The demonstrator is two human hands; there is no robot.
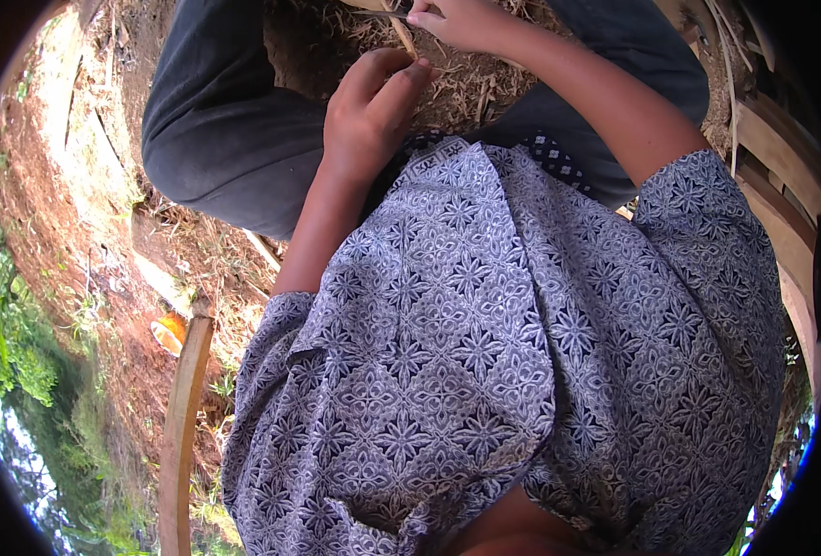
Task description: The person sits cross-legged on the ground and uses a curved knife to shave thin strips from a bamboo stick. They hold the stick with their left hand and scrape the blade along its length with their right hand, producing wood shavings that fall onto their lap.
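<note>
My left hand rests over my lap at the top of the view, its fingertips pinched on the lower end of a thin tan strip that looks like split bamboo. My right hand is just above and to the right, at the picture's upper edge, fingers closed on a thin dark blade-like tool that points left across the strip. The top of that hand is cut off by the frame. Both hands work between my knees, which are in dark trousers, above my blue-and-white patterned shirt.
Dry tan shavings cover the ground under the hands. A curved wooden slat stands at lower left, with an orange object beside it on red soil. Green plants border the left. Wooden slats line the right.
</note>
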